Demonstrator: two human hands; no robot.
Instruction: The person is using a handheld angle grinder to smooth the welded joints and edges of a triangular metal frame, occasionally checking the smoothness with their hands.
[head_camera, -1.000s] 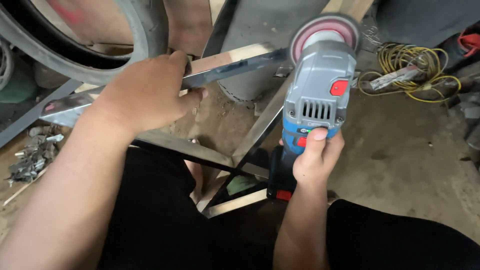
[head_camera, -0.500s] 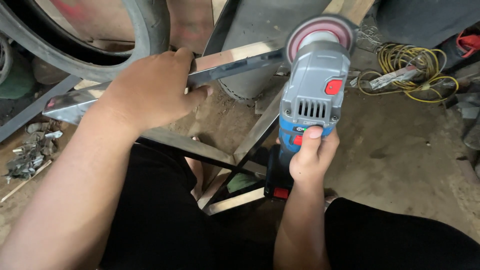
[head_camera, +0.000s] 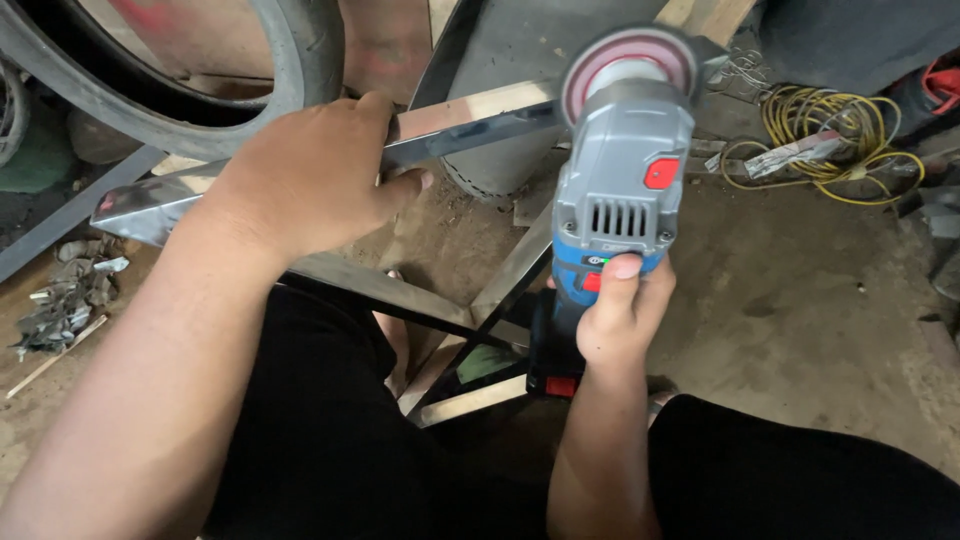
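Note:
My left hand (head_camera: 305, 180) grips a shiny square metal tube (head_camera: 470, 125) that runs from lower left to upper right across a metal frame. My right hand (head_camera: 615, 320) holds a grey and blue cordless angle grinder (head_camera: 620, 190) by its handle, thumb near a switch. Its pink flap disc (head_camera: 628, 62) meets the tube's right end. My legs in black trousers fill the bottom of the view.
A shiny metal frame (head_camera: 500, 290) stands between my knees. A tyre (head_camera: 290, 60) lies at upper left, a coil of yellow cable (head_camera: 850, 140) at upper right, scrap bits (head_camera: 65, 295) at the left on the dirt floor.
The grinder has shifted slightly up and left along the tube's end. My left hand keeps the same hold on the tube.

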